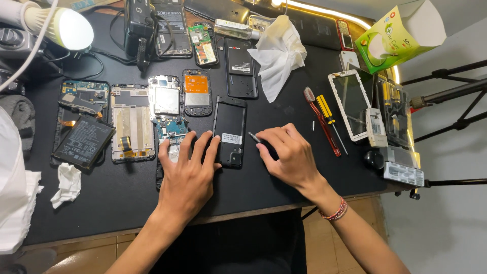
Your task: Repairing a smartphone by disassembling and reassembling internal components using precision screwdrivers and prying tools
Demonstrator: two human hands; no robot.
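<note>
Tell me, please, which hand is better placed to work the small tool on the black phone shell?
The right hand, probably: it already grips the small metal-tipped tool, whose tip sits just beside the black phone shell. The left hand lies flat, fingertips against the shell's lower left edge, seemingly steadying it.

Left hand (186, 170) flat, fingertips on black phone body (230, 130); right hand (287, 155) gripping small screwdriver (254, 137) beside it; black desk (284, 101) beneath.

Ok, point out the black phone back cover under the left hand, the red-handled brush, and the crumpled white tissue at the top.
Black phone back cover (230, 122): head view, bare upper middle.
Red-handled brush (321, 124): head view, mid handle.
White tissue (277, 53): head view, centre fold.
</note>
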